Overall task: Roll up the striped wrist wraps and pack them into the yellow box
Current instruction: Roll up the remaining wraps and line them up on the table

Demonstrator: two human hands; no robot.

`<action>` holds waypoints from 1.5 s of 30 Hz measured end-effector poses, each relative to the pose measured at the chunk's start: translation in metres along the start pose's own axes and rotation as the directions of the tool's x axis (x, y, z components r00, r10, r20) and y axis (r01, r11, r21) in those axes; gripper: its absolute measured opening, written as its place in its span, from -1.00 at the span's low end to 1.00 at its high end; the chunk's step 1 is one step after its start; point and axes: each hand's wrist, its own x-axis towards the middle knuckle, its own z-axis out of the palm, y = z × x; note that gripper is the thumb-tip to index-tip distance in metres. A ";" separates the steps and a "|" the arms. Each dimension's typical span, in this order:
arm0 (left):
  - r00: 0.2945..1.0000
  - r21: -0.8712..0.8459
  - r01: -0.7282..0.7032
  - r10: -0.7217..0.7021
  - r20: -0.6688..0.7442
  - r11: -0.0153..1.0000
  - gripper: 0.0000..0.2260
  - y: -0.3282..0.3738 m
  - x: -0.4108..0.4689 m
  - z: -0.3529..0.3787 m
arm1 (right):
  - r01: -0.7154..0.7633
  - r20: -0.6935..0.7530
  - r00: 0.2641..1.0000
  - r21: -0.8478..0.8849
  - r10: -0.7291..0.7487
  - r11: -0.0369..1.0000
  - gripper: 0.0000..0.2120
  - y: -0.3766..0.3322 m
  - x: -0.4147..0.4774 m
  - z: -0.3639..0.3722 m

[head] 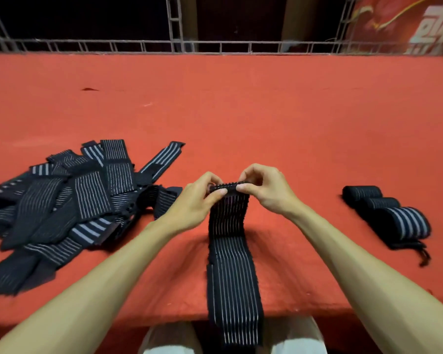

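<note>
Nearest the camera, the person's knees [169,338] showed below the tabletop's near edge, w/ the tail of one striped wrap [230,251] hanging over that edge between them. The wrap ran straight up the tabletop [241,111] from the near edge toward the middle, flat and unrolled for most of its length. At its far end both hands met. The left hand [197,200] and right hand [264,190] each pinched one side of a small tight roll, fingers [243,187] curled round it, thumbs on the near face.

Step in hand, as judged: rolling, barely begun, only a turn or so made. The next move probably calls for turning the roll back toward the near edge, keeping the sides square & the tension even, or it would cone.

A loose pile [69,200] of unrolled wraps lay toward the left edge, just beside the left forearm. The rolled wraps [389,215], approx. three in a row, sat toward the right edge, well apart from the hands. The yellow box wasn't in view, so the packing spot couldn't be told.

Room: bare red tabletop ran from the hands to the far edge, & the lane between pile and rolls was open. Past the far edge stood a metal truss rail [215,44], w/ a red banner [407,24] by the far right corner.
</note>
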 end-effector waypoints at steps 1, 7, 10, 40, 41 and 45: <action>0.999 -0.041 0.022 -0.021 0.024 0.999 -0.94 0.007 -0.006 -0.005 | 0.010 0.043 0.999 -0.008 -0.009 1.000 -0.82 -0.010 -0.004 -0.008; 0.922 -0.302 0.244 -0.124 0.367 0.921 -0.81 0.070 -0.046 -0.038 | -0.129 0.479 0.875 0.081 0.075 0.988 -0.89 -0.064 -0.040 -0.053; 0.896 -0.518 0.352 -0.120 0.428 0.779 -0.79 0.095 -0.054 -0.051 | -0.268 0.551 0.834 0.333 0.045 0.904 -0.84 -0.085 -0.052 -0.070; 0.992 -0.432 0.042 -0.088 -0.085 0.901 -0.86 -0.079 -0.002 0.079 | -0.272 0.026 0.944 0.625 0.330 0.732 -0.80 0.075 -0.029 0.081; 0.993 -0.425 0.032 -0.076 -0.087 0.904 -0.87 -0.079 -0.003 0.079 | -0.261 0.019 0.948 0.617 0.317 0.742 -0.83 0.077 -0.030 0.081; 0.992 -0.361 0.026 -0.068 -0.105 0.932 -0.90 -0.081 -0.004 0.079 | -0.219 0.006 0.962 0.616 0.273 0.757 -0.91 0.080 -0.031 0.081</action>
